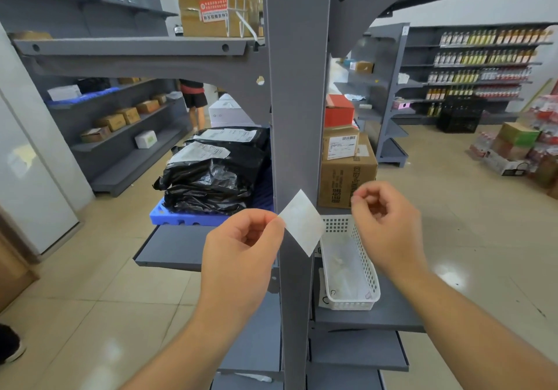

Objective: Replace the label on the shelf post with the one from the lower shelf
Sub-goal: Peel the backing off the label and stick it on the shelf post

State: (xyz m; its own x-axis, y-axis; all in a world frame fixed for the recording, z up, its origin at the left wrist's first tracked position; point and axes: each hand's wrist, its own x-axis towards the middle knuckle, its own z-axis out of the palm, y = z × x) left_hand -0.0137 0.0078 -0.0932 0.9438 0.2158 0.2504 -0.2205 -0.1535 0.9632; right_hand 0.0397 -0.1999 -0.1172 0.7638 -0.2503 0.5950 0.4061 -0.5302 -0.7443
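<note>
Before the grey shelf post point(297, 117), the left hand point(238, 256) pinched one corner of a white label point(303, 223) between thumb and forefinger, holding it tilted like a diamond against the post's face. Whether the label touched the post could not be told. Just to the right, the right hand point(385, 223) hung empty, its fingers loosely curled, apart from the label. Below it a white perforated basket point(367, 271) sat on a grey shelf point(392, 314).
</note>
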